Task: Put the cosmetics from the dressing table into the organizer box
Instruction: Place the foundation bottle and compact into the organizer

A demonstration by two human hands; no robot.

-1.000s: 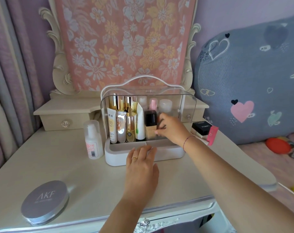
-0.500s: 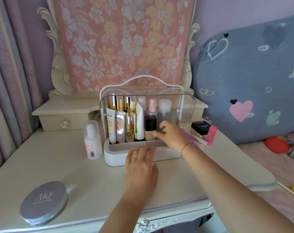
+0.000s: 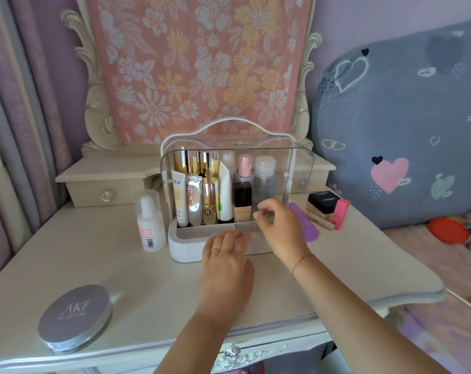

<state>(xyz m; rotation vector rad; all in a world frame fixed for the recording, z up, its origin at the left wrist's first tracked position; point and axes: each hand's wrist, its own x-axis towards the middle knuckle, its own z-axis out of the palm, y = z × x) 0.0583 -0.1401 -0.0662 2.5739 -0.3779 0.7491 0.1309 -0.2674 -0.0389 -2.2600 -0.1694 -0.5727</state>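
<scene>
The organizer box point(image 3: 184, 251) has a white base, a clear raised lid and a white handle. It stands mid-table, filled with upright tubes and gold bottles. At its right end stand a dark foundation bottle point(image 3: 242, 203), a pink-capped spray bottle point(image 3: 244, 168) and a clear bottle point(image 3: 264, 182). My left hand point(image 3: 226, 263) lies flat on the table, fingertips touching the box's front rim. My right hand point(image 3: 280, 228) hovers at the box's front right, fingers loosely apart and empty. Outside the box are a white pump bottle point(image 3: 149, 220) on its left and a round silver compact point(image 3: 75, 318) at the front left.
Right of the box lie a purple flat item point(image 3: 307, 226), a black-and-gold carton point(image 3: 323, 205) and a pink item point(image 3: 340, 213). A small drawer unit point(image 3: 105, 184) and a cloth-covered mirror stand behind. A bed with a grey heart-print cushion point(image 3: 404, 130) is on the right.
My right hand has drawn back out of the box from beside the foundation bottle, uncovering the clear bottle. My left hand has stayed at the front rim.
</scene>
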